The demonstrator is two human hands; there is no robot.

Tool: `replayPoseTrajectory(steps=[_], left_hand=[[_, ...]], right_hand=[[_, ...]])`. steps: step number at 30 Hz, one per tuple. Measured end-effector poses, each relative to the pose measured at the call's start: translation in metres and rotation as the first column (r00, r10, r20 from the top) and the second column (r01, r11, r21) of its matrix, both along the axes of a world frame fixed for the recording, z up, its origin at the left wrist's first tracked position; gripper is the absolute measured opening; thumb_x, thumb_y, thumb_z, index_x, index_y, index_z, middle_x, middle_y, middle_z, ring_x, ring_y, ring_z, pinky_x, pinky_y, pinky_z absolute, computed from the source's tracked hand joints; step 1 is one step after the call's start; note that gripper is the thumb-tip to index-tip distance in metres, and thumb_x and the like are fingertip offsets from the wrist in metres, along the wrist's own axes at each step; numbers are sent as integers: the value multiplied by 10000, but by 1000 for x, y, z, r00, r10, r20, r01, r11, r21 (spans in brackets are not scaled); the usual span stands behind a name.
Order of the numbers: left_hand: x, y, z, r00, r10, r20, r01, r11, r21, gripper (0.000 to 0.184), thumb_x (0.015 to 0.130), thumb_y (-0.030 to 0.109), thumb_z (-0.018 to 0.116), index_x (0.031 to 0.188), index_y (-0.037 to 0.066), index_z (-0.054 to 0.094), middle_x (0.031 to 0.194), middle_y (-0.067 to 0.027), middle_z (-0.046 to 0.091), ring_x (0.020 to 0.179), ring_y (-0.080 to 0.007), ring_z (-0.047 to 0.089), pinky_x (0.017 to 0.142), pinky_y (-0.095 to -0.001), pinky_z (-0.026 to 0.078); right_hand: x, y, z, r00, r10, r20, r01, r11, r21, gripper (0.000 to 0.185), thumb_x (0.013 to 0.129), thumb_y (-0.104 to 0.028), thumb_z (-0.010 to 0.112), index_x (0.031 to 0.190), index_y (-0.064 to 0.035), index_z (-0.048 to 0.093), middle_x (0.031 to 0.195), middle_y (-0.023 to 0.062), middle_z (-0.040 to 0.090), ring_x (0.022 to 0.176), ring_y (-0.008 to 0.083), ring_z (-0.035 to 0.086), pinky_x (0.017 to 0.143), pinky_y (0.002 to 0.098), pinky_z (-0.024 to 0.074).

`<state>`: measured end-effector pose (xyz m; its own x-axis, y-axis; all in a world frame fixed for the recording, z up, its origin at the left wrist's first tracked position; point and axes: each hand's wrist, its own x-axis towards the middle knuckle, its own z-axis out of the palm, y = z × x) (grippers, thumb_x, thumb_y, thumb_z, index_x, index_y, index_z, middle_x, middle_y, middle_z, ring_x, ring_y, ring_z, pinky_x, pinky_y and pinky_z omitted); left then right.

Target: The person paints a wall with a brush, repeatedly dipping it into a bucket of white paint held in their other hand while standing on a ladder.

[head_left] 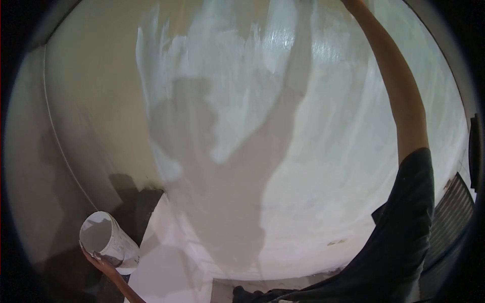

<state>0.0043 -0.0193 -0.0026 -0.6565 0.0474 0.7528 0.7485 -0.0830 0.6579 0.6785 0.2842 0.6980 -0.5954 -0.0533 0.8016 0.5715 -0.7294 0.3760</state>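
Observation:
A white bucket (124,246), smeared and tilted, is at the lower left. My left hand (101,262) grips its rim, with the fingers at the near edge of the opening. My right arm is stretched up along the wall (333,151). Only a small part of my right hand (352,4) shows at the top edge; its fingers and anything in them are out of frame. White, wet-looking coating covers much of the wall, with streaky edges against bare beige at the upper left. My shadow falls across the coated part.
A thin pale cable or line (63,151) runs down the left wall to behind the bucket. A pale ledge (166,267) lies beside the bucket. At the right are a ribbed dark panel (452,217) and a black object (475,151).

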Motion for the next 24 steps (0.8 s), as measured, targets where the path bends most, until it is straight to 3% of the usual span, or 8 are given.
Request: replayPoseTrajectory(steps=[3,5,9,12,14,16,18,24], left_hand=[[-7,0,-9,999,9,-47,-8,1000,7,642,885,486,343,1308,5,298,1333,-182,330,1222,-310,330,1008,-402,242],[-16,1,-18,999,46,-25,-47,999,-15,631,890,471,344,1306,-1,299,1334,-184,329,1220,-310,331,1005,-401,246],[-26,2,-27,998,70,-5,-70,997,-29,589,905,426,344,1306,-4,299,1332,-189,329,1215,-307,337,998,-393,255],[12,1,7,998,15,68,-16,1000,21,642,876,517,328,1307,41,330,1343,-190,314,1226,-335,316,1000,-445,245],[-2,2,-8,999,11,51,-12,1000,28,609,886,487,332,1312,52,324,1346,-175,317,1225,-331,319,999,-440,248],[-3,2,-8,998,-2,67,0,999,32,602,887,485,331,1315,62,322,1343,-173,323,1224,-332,322,998,-440,251],[-3,1,-8,998,33,57,-33,999,5,563,906,421,336,1311,32,312,1333,-181,331,1214,-311,337,993,-409,262],[9,-1,1,998,28,56,-27,1000,-14,568,908,412,341,1309,12,304,1335,-188,324,1221,-309,326,998,-398,257]], right_hand=[[-6,8,-25,981,-14,-194,-31,973,-227,130,771,-158,529,730,-138,650,758,64,647,694,195,639,555,316,498],[-10,8,-45,978,-51,-204,-12,955,-298,130,771,-152,532,734,-109,649,764,72,646,678,196,640,538,320,498],[-10,-12,-88,983,-26,-181,-67,870,-488,185,761,-201,580,796,-28,635,809,124,638,740,239,631,612,371,504],[-17,-56,-133,999,-49,-18,31,828,-560,105,756,-119,561,771,-16,560,830,134,571,741,281,601,636,376,508],[-14,-69,-161,1000,26,-18,-31,778,-627,62,750,-42,513,772,-34,571,806,114,575,723,250,612,593,344,520],[-12,-79,-186,999,-46,11,40,701,-712,82,747,-57,532,804,-47,590,795,103,594,709,240,627,598,325,527],[-7,-82,-216,1000,7,-18,-18,667,-745,59,740,-59,537,753,-61,595,753,91,588,702,231,626,589,330,523],[-23,-117,-285,994,-110,-15,38,464,-885,57,717,-35,555,691,-59,599,728,92,592,709,223,625,573,321,506]])
